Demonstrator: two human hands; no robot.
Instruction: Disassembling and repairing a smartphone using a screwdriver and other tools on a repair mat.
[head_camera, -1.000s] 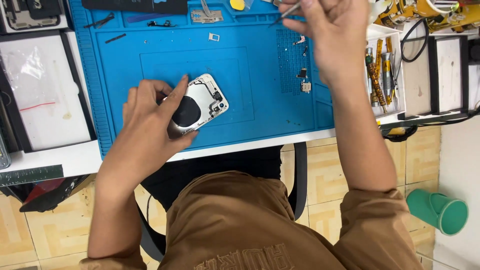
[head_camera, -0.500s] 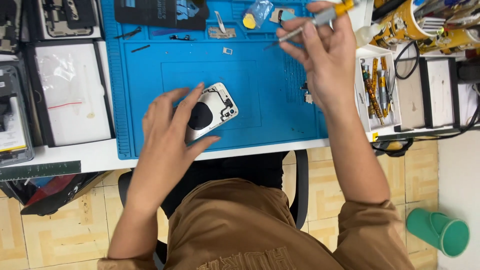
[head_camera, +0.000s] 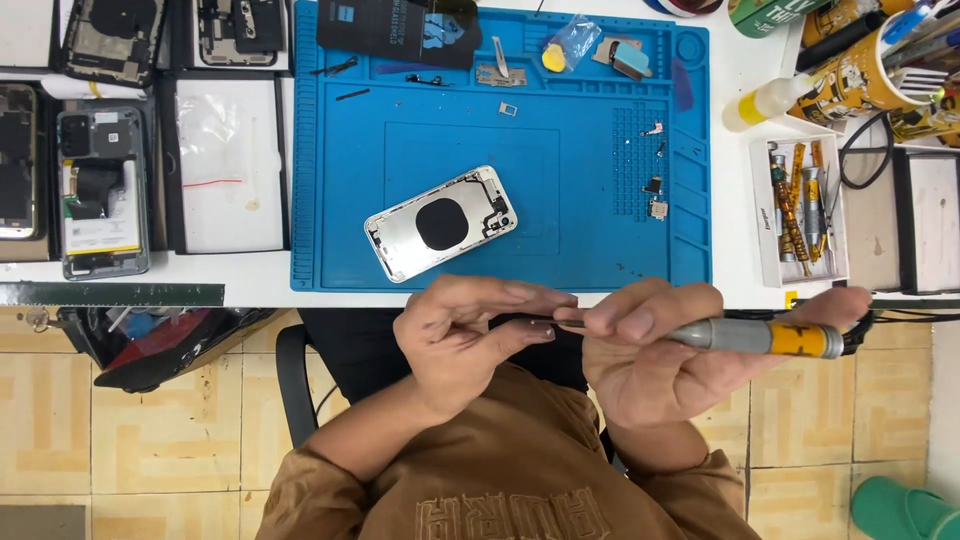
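Head view: right hand (head_camera: 655, 365) is gripping a grey-and-yellow screwdriver (head_camera: 760, 337). Left hand (head_camera: 470, 335) is pinching its tip, fingers loosely curled. Phone housing (head_camera: 441, 223) is lying on the blue mat (head_camera: 600, 240).

Matt blue rubbery work mat (head_camera: 600, 250) on a smooth white tabletop (head_camera: 250, 268). On it, a phone housing (head_camera: 441, 223) of satiny silver metal. The screwdriver (head_camera: 755, 337) has a dull grey metal handle with a yellow band.
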